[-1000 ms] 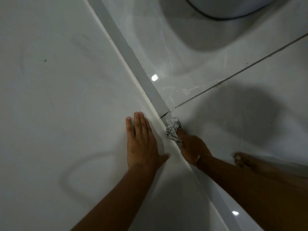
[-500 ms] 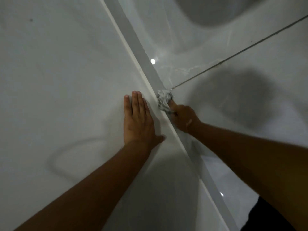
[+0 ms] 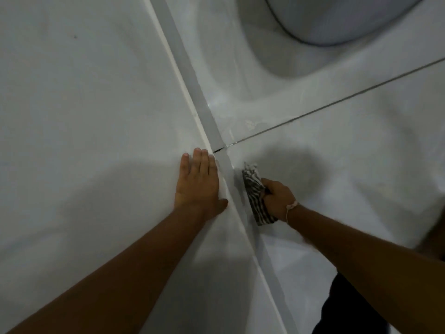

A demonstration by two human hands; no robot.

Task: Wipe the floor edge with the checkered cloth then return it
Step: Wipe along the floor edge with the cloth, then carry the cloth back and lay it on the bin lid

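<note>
- The right hand (image 3: 277, 201), right of centre in the frame, is closed around a bunched checkered cloth (image 3: 255, 194), with the cloth's free end pointing up the frame toward the tile joint.
- The cloth lies on the floor (image 3: 337, 165) just beside the grey strip (image 3: 192, 92) that runs diagonally from the top centre to the lower right; whether it touches the strip itself is hard to tell.
- The left hand (image 3: 197, 184) is open and flat, fingers together, pressed against the wall (image 3: 84, 116) left of the strip, apparently as a brace.
- A dark grout line (image 3: 337, 104) meets the strip just above both hands, with a pale smear near that junction.
- To wipe well, the cloth probably needs pressing into the corner where floor meets strip, not only on the open tile.
- Long strokes along the strip, with the wrist low, should keep the bunched fabric in contact.
- The loose tail of cloth below the fist could drag; gathering it would likely give firmer pressure.
- A rounded white fixture (image 3: 337, 20) sits at the upper right, well apart from the hands.
</note>
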